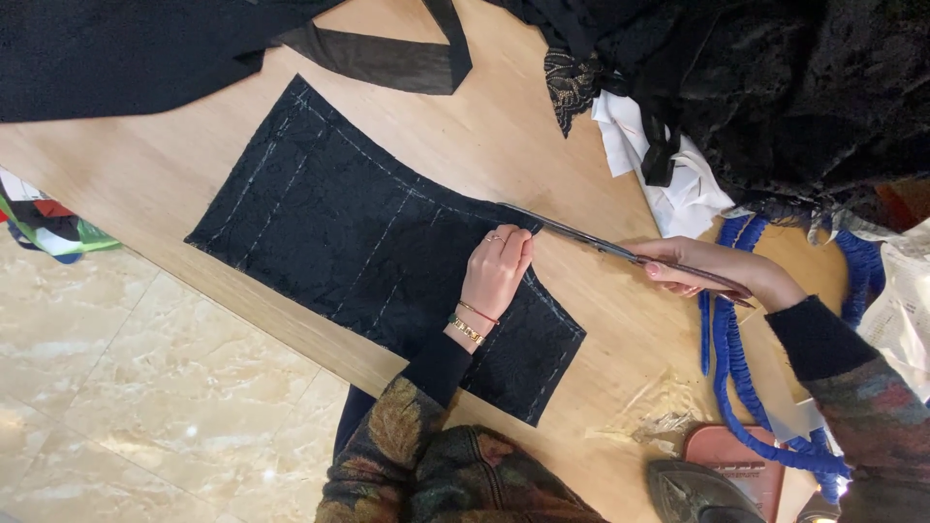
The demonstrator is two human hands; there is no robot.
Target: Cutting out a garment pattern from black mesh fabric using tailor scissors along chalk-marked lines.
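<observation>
A dark piece of cloth with pale chalk lines lies flat in the middle of the wooden table, one side running along the table's near edge. The left hand lies flat and open on the cloth, gripping nothing, likely to keep it from sliding. The right hand is closed around the handles of long scissors, whose blades point at the cloth's far edge, right by the left fingertips. A blue cord curls near the table's right end. Black fabric is piled at the far right corner, out of the way.
</observation>
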